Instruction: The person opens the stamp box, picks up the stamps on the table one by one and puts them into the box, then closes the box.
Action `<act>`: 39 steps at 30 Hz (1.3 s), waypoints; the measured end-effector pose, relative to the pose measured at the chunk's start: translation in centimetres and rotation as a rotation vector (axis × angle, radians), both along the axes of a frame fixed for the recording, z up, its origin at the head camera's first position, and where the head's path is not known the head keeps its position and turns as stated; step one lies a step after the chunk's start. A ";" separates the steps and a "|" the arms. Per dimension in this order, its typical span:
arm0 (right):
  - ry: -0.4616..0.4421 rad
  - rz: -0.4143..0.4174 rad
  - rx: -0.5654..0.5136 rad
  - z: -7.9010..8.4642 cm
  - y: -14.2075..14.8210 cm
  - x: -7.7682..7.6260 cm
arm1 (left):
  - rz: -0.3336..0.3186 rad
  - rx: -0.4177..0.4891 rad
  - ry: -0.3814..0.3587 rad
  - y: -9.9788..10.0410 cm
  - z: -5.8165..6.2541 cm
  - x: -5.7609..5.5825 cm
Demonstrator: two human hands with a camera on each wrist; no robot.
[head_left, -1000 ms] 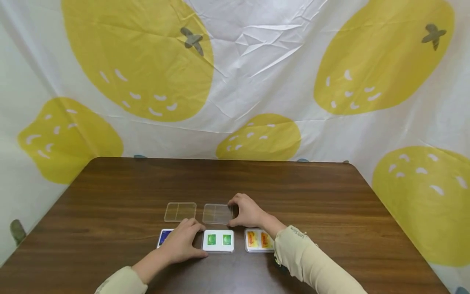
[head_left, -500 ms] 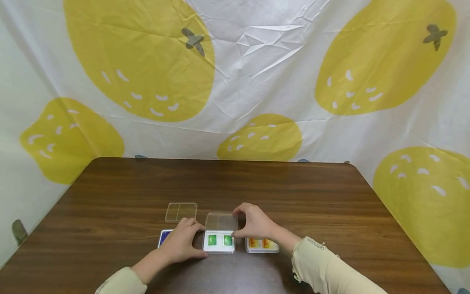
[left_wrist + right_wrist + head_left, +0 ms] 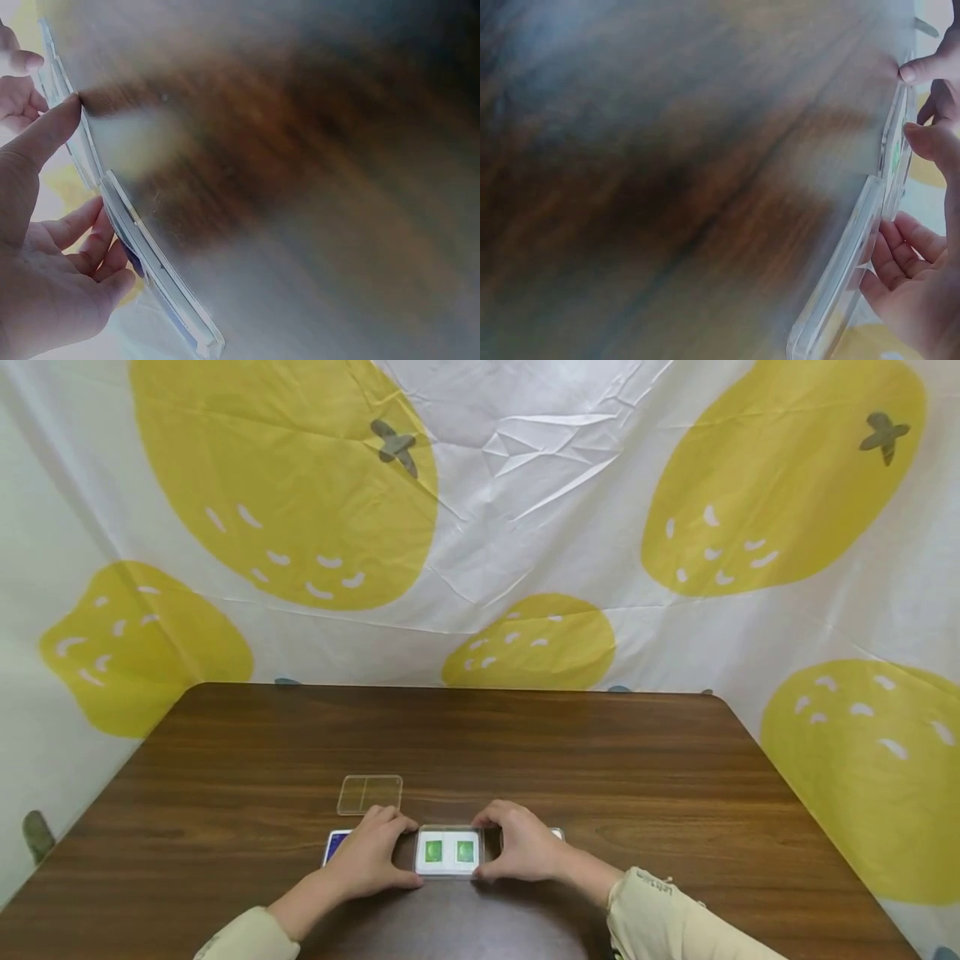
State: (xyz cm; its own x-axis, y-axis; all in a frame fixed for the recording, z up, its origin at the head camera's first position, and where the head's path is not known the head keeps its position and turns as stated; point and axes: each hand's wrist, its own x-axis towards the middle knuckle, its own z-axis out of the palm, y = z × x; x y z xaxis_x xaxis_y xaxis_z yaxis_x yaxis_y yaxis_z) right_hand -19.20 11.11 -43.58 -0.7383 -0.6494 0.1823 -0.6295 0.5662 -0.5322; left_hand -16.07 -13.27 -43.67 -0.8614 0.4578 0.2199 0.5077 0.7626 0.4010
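Observation:
A flat white case (image 3: 448, 858) with two green pictures lies in the middle near the table's front. A clear lid (image 3: 448, 827) lies over it, nearly lined up; whether it is fully seated cannot be told. My left hand (image 3: 367, 857) holds the case's left edge between thumb and forefinger. At the right edge, my right hand (image 3: 523, 846) grips the lid, thumb at the near corner and fingers at the far one. Both thumbs show at the near edge in the right wrist view, where the right thumb (image 3: 922, 141) is bent.
A blue case (image 3: 334, 843) sits left, partly under my left hand. Another case (image 3: 557, 832) is mostly hidden behind my right hand. A second clear lid (image 3: 370, 795) lies farther back on the brown table (image 3: 600, 743). A lemon-print cloth (image 3: 540, 543) hangs behind.
My right hand has brought the clear lid from behind the case toward me and down over the green pictures. The left hand has stayed at the case's left edge.

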 end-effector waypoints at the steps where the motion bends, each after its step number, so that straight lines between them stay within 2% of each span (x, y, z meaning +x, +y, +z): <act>1: -0.009 0.000 0.002 0.0 0.0 0.0 | 0.000 0.000 0.001 0.0 0.0 0.0; 6: -0.006 0.006 0.014 -0.2 0.0 0.1 | 0.006 0.001 0.001 0.1 -0.1 0.0; 13: 0.024 0.016 0.037 -0.2 -0.4 0.2 | -0.004 0.006 -0.047 0.1 0.0 0.0; 21: 0.043 0.007 0.058 -0.3 -0.5 0.2 | -0.007 0.004 -0.060 0.3 -0.1 0.0; 29: 0.094 0.014 0.128 0.0 -0.5 0.2 | 0.016 -0.005 -0.068 0.6 0.0 -0.3; 39: 0.092 0.034 0.178 0.3 -0.6 0.0 | 0.014 -0.018 -0.081 0.5 0.2 -0.4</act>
State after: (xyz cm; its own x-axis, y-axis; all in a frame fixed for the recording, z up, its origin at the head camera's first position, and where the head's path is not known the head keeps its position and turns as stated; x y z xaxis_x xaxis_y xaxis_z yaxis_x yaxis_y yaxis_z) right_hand -19.24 10.48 -43.32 -0.7010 -0.7017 0.1278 -0.6910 0.6238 -0.3653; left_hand -16.48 -12.73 -43.42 -0.8824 0.4486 0.1415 0.4633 0.7768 0.4265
